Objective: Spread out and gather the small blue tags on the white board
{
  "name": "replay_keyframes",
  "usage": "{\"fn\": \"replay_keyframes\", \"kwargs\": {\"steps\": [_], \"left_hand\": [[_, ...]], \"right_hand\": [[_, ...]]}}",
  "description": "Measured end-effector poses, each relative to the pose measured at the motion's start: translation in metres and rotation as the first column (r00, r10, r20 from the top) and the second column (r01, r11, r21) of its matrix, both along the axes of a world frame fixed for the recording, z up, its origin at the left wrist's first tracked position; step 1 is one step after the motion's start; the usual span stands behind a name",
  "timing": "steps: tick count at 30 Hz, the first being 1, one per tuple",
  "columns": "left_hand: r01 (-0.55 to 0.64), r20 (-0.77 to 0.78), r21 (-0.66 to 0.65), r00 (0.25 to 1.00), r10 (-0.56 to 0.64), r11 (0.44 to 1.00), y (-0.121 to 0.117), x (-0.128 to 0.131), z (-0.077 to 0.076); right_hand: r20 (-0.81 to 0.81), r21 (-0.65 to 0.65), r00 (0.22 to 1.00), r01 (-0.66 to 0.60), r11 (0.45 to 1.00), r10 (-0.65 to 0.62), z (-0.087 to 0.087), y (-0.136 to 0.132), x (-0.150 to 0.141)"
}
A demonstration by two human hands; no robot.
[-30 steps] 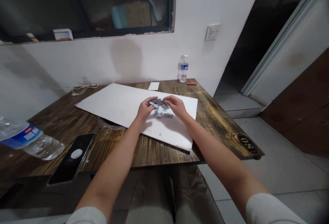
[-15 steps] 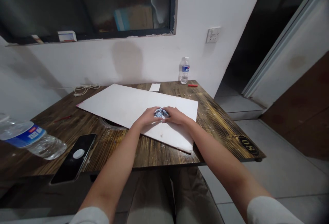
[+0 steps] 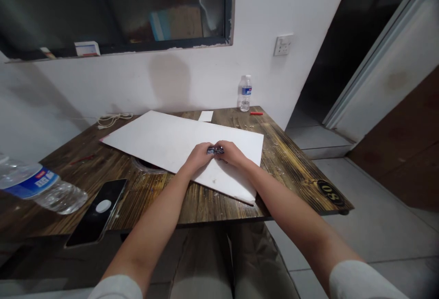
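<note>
Grip clenched on both sides: left hand (image 3: 198, 157) and right hand (image 3: 233, 153) pinch a crumpled blue-and-white wad (image 3: 215, 150) between them, near frame centre, with only its top showing. Material in hand is already one compact bundle. Fingers hide most of it, so whether shaping is finished can't be told. Wad sits over the lower right part of a white board (image 3: 161, 139) lying on the wooden table (image 3: 154, 194). Lower left: black phone (image 3: 96, 212), clear water bottle (image 3: 41, 188). Far edge: white paper slip (image 3: 206, 116), upright bottle (image 3: 244, 93), red stick (image 3: 256, 113). Upper left of table: white cable (image 3: 114, 117).
</note>
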State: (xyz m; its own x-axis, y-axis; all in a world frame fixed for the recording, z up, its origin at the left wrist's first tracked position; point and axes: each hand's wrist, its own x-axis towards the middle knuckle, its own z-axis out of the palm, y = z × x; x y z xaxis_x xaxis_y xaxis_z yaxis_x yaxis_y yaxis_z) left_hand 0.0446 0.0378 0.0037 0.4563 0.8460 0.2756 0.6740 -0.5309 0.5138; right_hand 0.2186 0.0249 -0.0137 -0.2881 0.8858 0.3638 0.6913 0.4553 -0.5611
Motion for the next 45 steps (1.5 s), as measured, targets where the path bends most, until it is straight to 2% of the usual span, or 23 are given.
{"fn": "replay_keyframes", "kwargs": {"steps": [2,4,7,9,10,12,16,19,21,23,26,29,33,37,40,42,45], "left_hand": [[-0.019,0.161,-0.04,0.987,0.025,0.999,0.001,0.002,0.001],[-0.02,0.381,-0.123,0.922,0.066,0.992,0.003,0.003,0.002],[0.075,0.689,-0.246,0.715,0.12,0.966,0.006,0.003,0.008],[0.156,0.795,-0.277,0.591,0.136,0.948,0.007,0.001,0.013],[0.176,0.815,-0.288,0.561,0.145,0.941,0.007,-0.001,0.015],[0.148,0.809,-0.311,0.559,0.18,0.939,0.007,-0.004,0.018],[-0.013,0.689,-0.372,0.666,0.286,0.928,0.01,-0.008,0.017],[-0.119,0.538,-0.366,0.782,0.314,0.923,0.013,-0.012,0.011],[-0.13,0.381,-0.303,0.892,0.245,0.944,0.015,-0.016,0.006],[-0.064,0.168,-0.207,0.981,0.1,0.976,0.014,-0.02,0.002],[0.042,-0.107,-0.041,0.993,-0.047,0.998,0.01,-0.022,-0.001],[0.076,-0.252,0.072,0.966,-0.055,0.995,0.006,-0.016,0.0],[0.069,-0.305,0.104,0.952,-0.034,0.992,0.002,-0.008,0.003],[0.052,-0.12,0.093,0.992,-0.04,0.994,0.001,-0.005,0.005],[-0.01,0.177,0.038,0.984,0.003,0.999,0.001,-0.002,0.006],[-0.025,0.435,-0.073,0.899,0.054,0.997,0.002,0.0,0.008],[0.042,0.699,-0.223,0.703,0.129,0.974,0.005,0.001,0.012]], "right_hand": [[-0.132,0.017,0.991,0.027,0.999,-0.025,0.0,0.001,0.001],[-0.321,0.021,0.946,0.063,0.998,-0.052,0.003,0.003,0.002],[-0.636,-0.01,0.772,0.002,1.0,-0.008,0.011,0.005,0.007],[-0.753,-0.019,0.657,-0.081,0.996,0.039,0.016,0.006,0.011],[-0.774,-0.02,0.632,-0.097,0.995,0.046,0.017,0.007,0.014],[-0.759,-0.022,0.651,-0.053,0.998,0.017,0.019,0.008,0.017],[-0.603,-0.038,0.787,0.133,0.99,-0.129,0.017,0.011,0.025],[-0.436,-0.037,0.884,0.168,0.985,-0.167,0.015,0.011,0.032],[-0.282,-0.038,0.951,0.124,0.992,-0.13,0.014,0.011,0.038],[-0.11,-0.051,0.993,0.037,0.998,-0.042,0.013,0.01,0.041],[0.09,-0.082,0.992,-0.084,0.993,0.091,0.009,0.006,0.035],[0.179,-0.051,0.974,-0.135,0.99,0.142,0.007,0.0,0.018],[0.218,0.039,0.975,-0.044,0.998,0.035,0.007,-0.009,-0.002],[0.152,0.046,0.987,0.045,0.998,-0.052,0.007,-0.008,-0.001],[-0.138,0.019,0.987,0.084,0.996,-0.081,0.006,-0.001,0.003],[-0.429,-0.031,0.901,0.056,0.998,-0.064,0.007,0.005,0.005],[-0.73,-0.077,0.684,-0.066,0.995,-0.011,0.01,0.012,0.009]]}}
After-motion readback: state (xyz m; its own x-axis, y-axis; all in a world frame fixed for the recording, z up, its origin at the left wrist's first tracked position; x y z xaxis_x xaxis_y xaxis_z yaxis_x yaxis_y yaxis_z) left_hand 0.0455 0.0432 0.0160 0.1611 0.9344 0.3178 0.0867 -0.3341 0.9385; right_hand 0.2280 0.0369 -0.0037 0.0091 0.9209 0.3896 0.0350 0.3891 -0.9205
